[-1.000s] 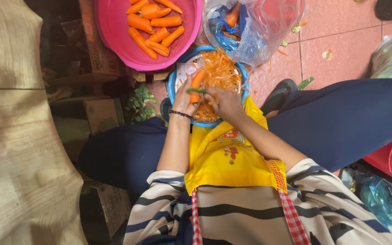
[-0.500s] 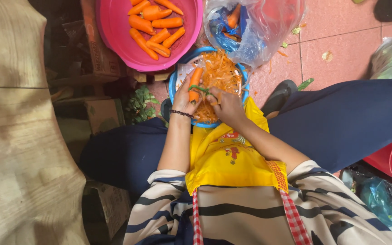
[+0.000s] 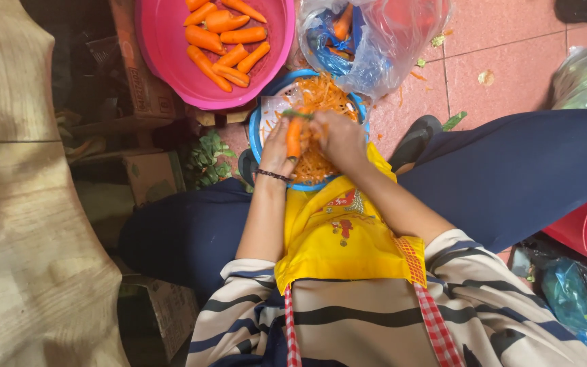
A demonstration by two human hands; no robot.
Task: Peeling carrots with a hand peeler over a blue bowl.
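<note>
Seen from above, a seated person in a yellow apron (image 3: pixel 338 234) and striped sleeves works over a blue basin (image 3: pixel 258 132) on the tiled floor (image 3: pixel 511 75) between their knees. The left hand (image 3: pixel 276 146), with a dark bracelet (image 3: pixel 273 175) at the wrist, is curled around the lower end of a carrot (image 3: pixel 295 136), holding it nearly upright over the basin. The right hand (image 3: pixel 338 139) is closed just beside the carrot, touching its side; it looks to grip a small peeler, but the tool is hidden behind the fingers. A heap of orange peelings (image 3: pixel 321 95) fills the basin beneath both hands.

Beyond the basin sits a pink tub (image 3: pixel 164 54) holding peeled carrots, and next to it a clear plastic bag (image 3: pixel 382 41) with more carrots inside.

To do this stroke well, it seems wise to keep the carrot over the basin so the strips fall in, draw the blade away from the holding fingers, and turn the carrot a little after each pass.

The blade and the carrot's far side cannot be seen. The greenish bit at the carrot's top is too small to identify. A red container at the right edge and the pale wooden surface on the left are cut off.
</note>
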